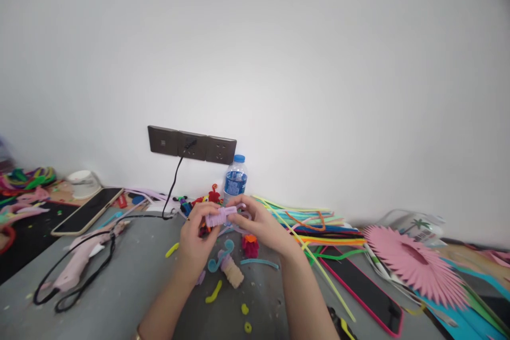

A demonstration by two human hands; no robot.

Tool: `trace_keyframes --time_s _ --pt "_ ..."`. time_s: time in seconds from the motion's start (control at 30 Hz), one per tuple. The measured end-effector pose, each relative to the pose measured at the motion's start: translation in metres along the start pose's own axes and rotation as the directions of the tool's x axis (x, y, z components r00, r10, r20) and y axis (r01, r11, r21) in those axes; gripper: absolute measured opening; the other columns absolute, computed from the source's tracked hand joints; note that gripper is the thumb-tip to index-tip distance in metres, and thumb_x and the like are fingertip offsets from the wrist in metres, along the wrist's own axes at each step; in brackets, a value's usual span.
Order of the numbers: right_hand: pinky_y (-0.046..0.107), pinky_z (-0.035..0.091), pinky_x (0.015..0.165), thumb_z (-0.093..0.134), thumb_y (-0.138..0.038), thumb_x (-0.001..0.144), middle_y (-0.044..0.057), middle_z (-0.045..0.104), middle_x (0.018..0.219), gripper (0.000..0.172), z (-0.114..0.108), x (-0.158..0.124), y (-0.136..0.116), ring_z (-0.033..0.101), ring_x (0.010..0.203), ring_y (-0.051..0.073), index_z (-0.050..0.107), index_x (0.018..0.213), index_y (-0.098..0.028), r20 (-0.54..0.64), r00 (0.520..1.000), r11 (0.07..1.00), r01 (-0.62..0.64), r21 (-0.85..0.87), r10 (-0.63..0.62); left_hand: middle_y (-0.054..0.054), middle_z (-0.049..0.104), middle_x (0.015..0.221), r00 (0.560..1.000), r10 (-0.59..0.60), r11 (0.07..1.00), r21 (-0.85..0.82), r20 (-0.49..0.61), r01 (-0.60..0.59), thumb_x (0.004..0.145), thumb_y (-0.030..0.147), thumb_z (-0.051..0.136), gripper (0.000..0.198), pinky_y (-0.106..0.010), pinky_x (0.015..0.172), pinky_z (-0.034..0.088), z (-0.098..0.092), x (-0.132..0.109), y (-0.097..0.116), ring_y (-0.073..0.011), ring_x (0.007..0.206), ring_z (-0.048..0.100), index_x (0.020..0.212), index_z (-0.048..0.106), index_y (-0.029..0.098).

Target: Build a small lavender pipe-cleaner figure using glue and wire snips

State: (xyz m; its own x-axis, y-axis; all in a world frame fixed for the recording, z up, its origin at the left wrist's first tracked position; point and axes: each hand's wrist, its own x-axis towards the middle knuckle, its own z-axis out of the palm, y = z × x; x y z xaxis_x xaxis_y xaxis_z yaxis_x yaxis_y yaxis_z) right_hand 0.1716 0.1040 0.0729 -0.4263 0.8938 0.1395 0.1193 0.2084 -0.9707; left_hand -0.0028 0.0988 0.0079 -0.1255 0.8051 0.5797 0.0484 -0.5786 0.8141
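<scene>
Where the two hands meet, just above the grey tabletop (131, 287), held clear of the surface: lilac ribbed coil of fuzzy pipe cleaner (220, 217), lying roughly level. Pinched at its near-left end by the left hand (195, 247), fingers closed tight on it; gripped at the other end by the right hand (261, 226), thumb and fingertips narrow around the coil.

Directly below, resting on the table between the wrists — cream ribbed pipe-cleaner coil (233, 272), touching a teal curled pipe-cleaner piece (219, 259); just beside these, a magenta fuzzy tuft with orange top (250, 245). Nearer the camera, short yellow pipe-cleaner scraps (214, 292).

Behind the hands, standing upright against the white wall — clear plastic water bottle with blue cap (235, 178). To the right, a loose bundle of long multicoloured pipe cleaners (319, 223), a phone in a pink case (364, 289), and a pink pleated paper fan flower (414, 265). Well off to the left, a pale pink glue gun (77, 263) with looped black cord (75, 292).
</scene>
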Motion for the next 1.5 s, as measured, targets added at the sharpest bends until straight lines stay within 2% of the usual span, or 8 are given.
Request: trace_keyframes --time_s 0.13,0.23,0.47,0.77,1.0,1.3,1.4,1.5 --pt "0.024 0.041 0.063 0.067 -0.035 0.084 -0.001 0.058 0.092 0.024 -0.001 0.002 0.002 0.050 0.071 0.013 0.061 0.102 -0.021 -0.043 0.998 0.997 0.037 -0.064 -0.040 -0.008 0.063 0.119 0.997 -0.080 0.996 -0.034 -0.015 0.079 0.074 0.012 0.071 0.041 -0.034 0.092 0.052 0.002 -0.002 0.002 -0.0254 0.113 0.060 0.111 0.063 0.026" --pt "0.024 0.038 0.063 0.068 -0.026 0.083 -0.002 0.057 0.089 0.021 -0.006 0.000 0.002 0.047 0.068 0.012 0.061 0.102 -0.022 -0.075 0.996 0.992 0.048 -0.114 -0.056 -0.010 0.055 0.134 0.989 -0.132 0.989 -0.058 0.065 0.136 0.075 0.016 0.073 0.052 -0.034 0.090 0.053 0.002 -0.003 0.003 -0.0253 0.115 0.059 0.123 0.057 0.026" --pt "0.026 0.042 0.075 0.065 -0.015 0.080 0.001 0.064 0.101 0.025 -0.013 -0.003 0.002 0.056 0.085 0.017 0.065 0.104 -0.022 -0.030 0.994 0.980 0.103 -0.171 -0.109 -0.007 0.057 0.114 0.974 -0.030 0.997 0.082 0.222 0.012 0.083 0.021 0.068 0.026 -0.032 0.087 0.052 -0.001 -0.002 0.000 -0.0232 0.110 0.059 0.108 0.062 0.024" --pt "0.028 0.046 0.076 0.069 -0.029 0.085 0.003 0.067 0.100 0.020 -0.015 -0.003 0.001 0.059 0.089 0.019 0.068 0.103 -0.021 0.010 0.995 0.987 0.097 -0.128 -0.097 -0.005 0.058 0.107 0.940 0.044 0.987 0.130 0.339 -0.093 0.082 0.022 0.071 0.031 -0.029 0.082 0.050 -0.003 -0.002 0.003 -0.0207 0.100 0.060 0.110 0.058 0.025" --pt "0.028 0.045 0.075 0.067 -0.032 0.087 0.003 0.066 0.101 0.021 -0.021 -0.006 0.004 0.058 0.083 0.017 0.068 0.105 -0.022 -0.015 0.995 0.980 0.092 -0.177 -0.096 -0.008 0.058 0.106 0.954 -0.054 0.994 -0.070 0.293 0.078 0.085 0.031 0.067 0.017 -0.028 0.079 0.052 -0.002 -0.002 0.004 -0.0234 0.104 0.057 0.098 0.062 0.020" --pt "0.026 0.044 0.070 0.067 -0.023 0.083 0.002 0.067 0.098 0.018 -0.024 -0.011 -0.003 0.056 0.077 0.015 0.070 0.101 -0.021 -0.026 0.999 0.964 0.034 -0.264 -0.043 -0.002 0.059 0.077 0.910 -0.249 0.955 -0.075 0.331 0.288 0.083 0.032 0.069 0.018 -0.024 0.066 0.047 -0.003 0.004 0.003 -0.0154 0.074 0.057 0.073 0.065 0.017" --pt "0.026 0.044 0.070 0.067 -0.023 0.083 0.002 0.067 0.098 0.018 -0.023 -0.010 -0.003 0.055 0.077 0.015 0.069 0.100 -0.020 -0.031 0.999 0.970 0.021 -0.243 -0.030 -0.002 0.062 0.077 0.918 -0.319 0.929 -0.116 0.236 0.352 0.081 0.040 0.071 0.025 -0.023 0.066 0.047 -0.004 0.005 0.002 -0.0147 0.073 0.056 0.074 0.066 0.017" --pt "0.026 0.044 0.070 0.067 -0.023 0.083 0.002 0.066 0.098 0.018 -0.024 -0.010 -0.002 0.055 0.077 0.015 0.069 0.100 -0.020 -0.026 0.999 0.970 0.028 -0.242 -0.035 -0.002 0.063 0.075 0.909 -0.416 0.871 -0.275 0.032 0.408 0.072 0.049 0.077 0.034 -0.023 0.067 0.048 -0.006 0.009 -0.001 -0.0141 0.072 0.057 0.074 0.065 0.017"
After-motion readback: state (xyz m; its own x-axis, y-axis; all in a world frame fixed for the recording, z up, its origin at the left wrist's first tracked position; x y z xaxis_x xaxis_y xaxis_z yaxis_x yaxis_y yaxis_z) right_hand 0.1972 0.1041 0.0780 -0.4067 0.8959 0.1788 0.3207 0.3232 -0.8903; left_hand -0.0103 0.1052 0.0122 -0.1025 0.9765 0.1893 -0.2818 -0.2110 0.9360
